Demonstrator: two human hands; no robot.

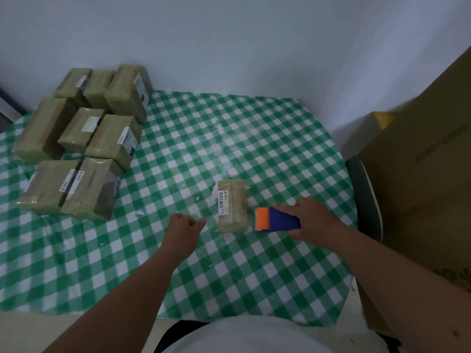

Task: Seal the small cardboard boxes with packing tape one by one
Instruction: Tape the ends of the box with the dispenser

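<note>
A small cardboard box (233, 205) with a white barcode label lies flat on the green-checked table (267, 138), near its middle. My right hand (309, 217) grips a blue tape dispenser (279, 220) with an orange blade end, just right of the box and pointing at it. My left hand (184, 225) hovers left of the box with fingers loosely curled, holding nothing and not touching the box.
Several taped cardboard boxes (84, 141) are grouped at the table's far left. A large brown carton (423, 174) stands at the right on a dark chair seat (364, 192). A pale wall runs behind the table.
</note>
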